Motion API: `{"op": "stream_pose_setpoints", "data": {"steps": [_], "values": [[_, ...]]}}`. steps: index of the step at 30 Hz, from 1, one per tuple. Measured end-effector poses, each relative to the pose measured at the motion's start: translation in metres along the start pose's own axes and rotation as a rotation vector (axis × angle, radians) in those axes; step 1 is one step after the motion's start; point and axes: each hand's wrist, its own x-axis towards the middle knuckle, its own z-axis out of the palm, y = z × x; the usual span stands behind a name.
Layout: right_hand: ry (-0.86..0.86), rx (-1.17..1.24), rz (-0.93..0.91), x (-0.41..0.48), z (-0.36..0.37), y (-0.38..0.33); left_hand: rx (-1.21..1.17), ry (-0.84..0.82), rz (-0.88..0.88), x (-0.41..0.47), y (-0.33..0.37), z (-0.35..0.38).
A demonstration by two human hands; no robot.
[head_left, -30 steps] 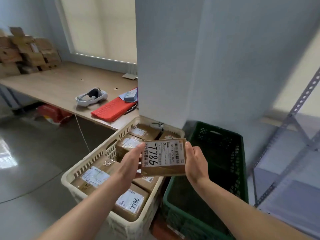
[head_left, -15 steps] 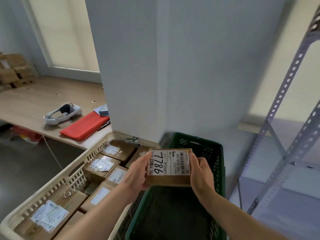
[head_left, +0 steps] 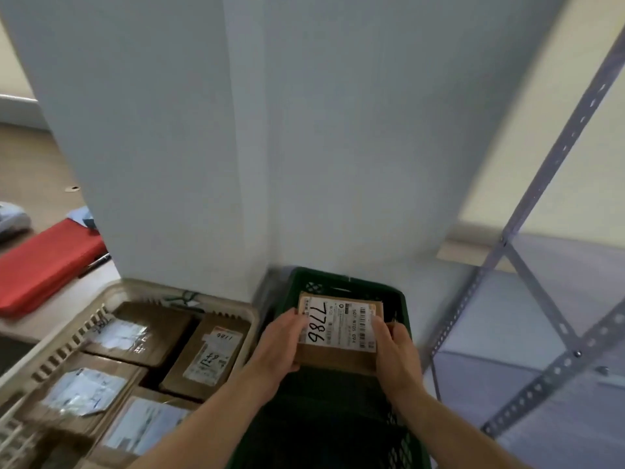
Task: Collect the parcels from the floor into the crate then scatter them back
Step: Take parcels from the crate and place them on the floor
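Head view: a person is carrying a flat brown parcel [head_left: 340,328], hand-marked 7786 on its white label, over the far half of a dark green crate [head_left: 358,282]. The left hand [head_left: 280,346] is clasping the parcel's left edge, thumb lying on the label and fingers curled underneath. The right hand [head_left: 396,355] is pinching the opposite edge the same way, thumb on top and fingers wrapped behind. The box is being held level, label up, at about rim height and not yet resting on anything.

A second ago the same parcel was hanging over the beige slatted crate [head_left: 250,319] on the left, where other labelled parcels [head_left: 208,353] are lying packed side by side. Half a second ago it was crossing the gap between the two rims. Now it is wholly over the green crate, and the camera is swinging right with it, so the red pad [head_left: 44,265] on the desk is sliding toward the frame's left edge while the perforated grey shelving [head_left: 548,177] is taking up more of the right side.

By this reading, the parcel is leaving the full beige crate for the green one, and a release into the green crate looks like the step in hand. The green crate's inside is too dark to show whether anything is already lying there. The many parcels in the beige crate suggest plenty of transfers are waiting.
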Motion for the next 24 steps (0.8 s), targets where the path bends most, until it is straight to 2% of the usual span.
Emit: {"op": "stream_pose_setpoints", "data": {"steps": [6,15,19,24], "values": [[0.031,-0.028,0.12,0.069,0.028,0.041,0.003,0.064,-0.086,0.082,-0.034,0.011],[-0.133,0.152,0.328,0.162,0.086,0.116,-0.001,0.161,-0.223,0.179,-0.083,0.019],[-0.214,0.175,0.346,0.179,0.105,0.137,-0.084,0.239,-0.259,0.205,-0.103,0.023],[-0.177,0.192,0.314,0.185,0.114,0.145,-0.126,0.305,-0.19,0.215,-0.12,0.031]]}}
